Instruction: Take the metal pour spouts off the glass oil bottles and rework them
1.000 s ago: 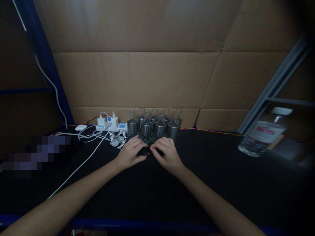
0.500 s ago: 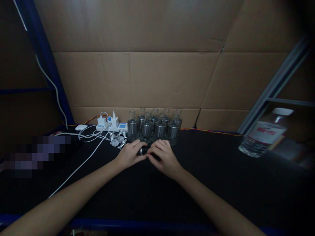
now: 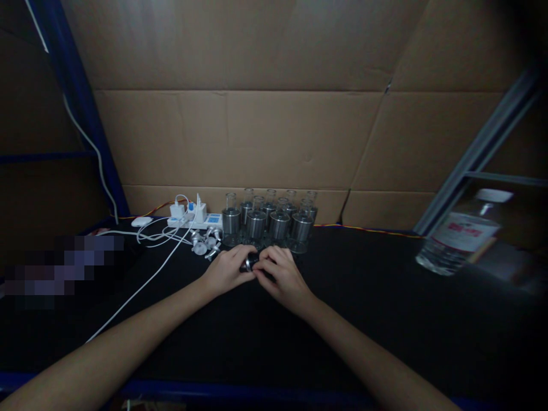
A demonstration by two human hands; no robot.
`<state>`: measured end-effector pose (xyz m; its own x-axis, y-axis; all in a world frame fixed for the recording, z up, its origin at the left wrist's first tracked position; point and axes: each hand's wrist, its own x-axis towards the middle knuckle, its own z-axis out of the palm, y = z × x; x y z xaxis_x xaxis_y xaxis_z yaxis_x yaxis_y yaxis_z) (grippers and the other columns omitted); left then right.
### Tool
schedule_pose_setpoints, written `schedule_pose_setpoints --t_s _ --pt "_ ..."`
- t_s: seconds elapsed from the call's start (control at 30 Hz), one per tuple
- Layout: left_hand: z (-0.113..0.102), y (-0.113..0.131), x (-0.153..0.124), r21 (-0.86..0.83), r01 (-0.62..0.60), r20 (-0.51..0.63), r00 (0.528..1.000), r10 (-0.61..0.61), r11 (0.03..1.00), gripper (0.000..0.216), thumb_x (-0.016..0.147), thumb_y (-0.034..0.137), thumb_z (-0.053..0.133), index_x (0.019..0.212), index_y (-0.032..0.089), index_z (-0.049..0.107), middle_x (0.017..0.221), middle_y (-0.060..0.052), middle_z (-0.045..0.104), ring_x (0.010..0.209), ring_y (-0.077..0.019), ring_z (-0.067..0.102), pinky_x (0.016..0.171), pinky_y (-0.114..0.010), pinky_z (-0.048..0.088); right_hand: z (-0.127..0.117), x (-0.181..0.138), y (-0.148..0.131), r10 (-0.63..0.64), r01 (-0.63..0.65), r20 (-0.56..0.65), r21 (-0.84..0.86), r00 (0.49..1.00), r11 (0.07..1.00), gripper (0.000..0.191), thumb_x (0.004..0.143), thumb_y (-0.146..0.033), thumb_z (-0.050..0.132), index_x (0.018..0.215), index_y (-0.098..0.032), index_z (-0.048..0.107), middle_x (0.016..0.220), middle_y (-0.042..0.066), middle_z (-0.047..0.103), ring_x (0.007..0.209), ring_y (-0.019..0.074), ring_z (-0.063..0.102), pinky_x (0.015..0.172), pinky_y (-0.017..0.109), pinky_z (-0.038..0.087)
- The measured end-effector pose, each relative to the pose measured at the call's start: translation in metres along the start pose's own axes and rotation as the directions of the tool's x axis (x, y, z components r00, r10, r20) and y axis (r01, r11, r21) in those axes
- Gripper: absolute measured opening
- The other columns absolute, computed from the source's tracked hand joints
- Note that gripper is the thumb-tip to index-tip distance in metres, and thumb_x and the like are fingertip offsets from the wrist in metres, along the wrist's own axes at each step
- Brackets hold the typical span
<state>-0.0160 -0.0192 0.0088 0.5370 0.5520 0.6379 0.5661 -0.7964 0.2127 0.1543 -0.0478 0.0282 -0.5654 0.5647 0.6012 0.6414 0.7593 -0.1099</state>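
Low in front of the glass bottles, my left hand point(image 3: 226, 270) is closed around a small black cylindrical piece with a silver ring point(image 3: 249, 262). The fingertips of my right hand point(image 3: 283, 276) pinch the right end of that piece. Most of it is hidden by the fingers, so its exact kind does not show. Just behind my hands stand several clear glass bottles point(image 3: 256, 222) with dark metallic sleeves and narrow necks. Left of my left hand lie several small silvery metal parts point(image 3: 200, 248) in a loose group.
A white power strip point(image 3: 214, 221) with plugs and tangled white cables point(image 3: 158, 235) sits at the back left. On the right stands a large clear plastic bottle point(image 3: 460, 237) with a white cap. Cardboard point(image 3: 274, 137) lines the back of the black tabletop point(image 3: 240, 342).
My right hand has shifted slightly to the left along the black piece, and its fingers have moved a little. My left hand stays nearly in place, still holding it.
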Motion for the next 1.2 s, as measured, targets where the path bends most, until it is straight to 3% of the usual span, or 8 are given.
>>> schedule_pose_setpoints --t_s 0.27,0.53,0.73,1.2 --pt "-0.002 0.012 0.003 0.012 0.048 0.066 0.997 -0.049 0.999 0.034 0.073 0.025 0.052 0.103 0.019 0.04 0.097 -0.004 0.053 0.091 -0.0161 0.053 0.075 -0.027 0.045 0.005 0.0 0.002 0.007 -0.008 -0.037 -0.04 0.999 0.999 0.002 0.07 -0.017 0.049 0.071 -0.018 0.051 0.075 0.002 0.048 0.075 0.0148 0.042 0.068 0.03 0.029" --pt "-0.003 0.026 0.011 0.353 0.148 0.198 0.953 -0.228 0.924 0.023 0.076 0.031 0.045 0.093 0.016 0.044 0.092 -0.006 0.05 0.079 -0.02 0.057 0.065 -0.031 0.047 0.006 0.004 0.0 0.02 -0.028 -0.061 -0.123 0.998 0.992 0.005 0.063 -0.013 0.046 0.066 -0.017 0.046 0.073 0.002 0.047 0.072 0.0149 0.041 0.066 0.029 0.028" --pt "-0.008 0.029 0.016 0.438 0.105 0.221 0.95 -0.22 0.893 0.023 0.079 0.036 0.041 0.087 0.014 0.044 0.085 -0.006 0.054 0.075 -0.0217 0.058 0.061 -0.032 0.047 0.001 0.006 -0.001 0.038 -0.056 -0.093 -0.207 0.995 0.977 0.004 0.063 -0.014 0.045 0.065 -0.017 0.046 0.073 0.002 0.046 0.07 0.0148 0.04 0.065 0.029 0.028" --pt "-0.01 0.03 0.024 0.425 0.09 0.191 0.964 -0.187 0.901 0.034 0.083 0.044 0.027 0.083 0.014 0.044 0.08 -0.007 0.056 0.072 -0.0218 0.059 0.06 -0.032 0.047 -0.007 0.011 0.001 0.123 -0.162 -0.156 -0.27 0.98 0.949 0.003 0.064 -0.017 0.045 0.065 -0.017 0.048 0.076 0.002 0.046 0.073 0.0148 0.041 0.067 0.029 0.027"
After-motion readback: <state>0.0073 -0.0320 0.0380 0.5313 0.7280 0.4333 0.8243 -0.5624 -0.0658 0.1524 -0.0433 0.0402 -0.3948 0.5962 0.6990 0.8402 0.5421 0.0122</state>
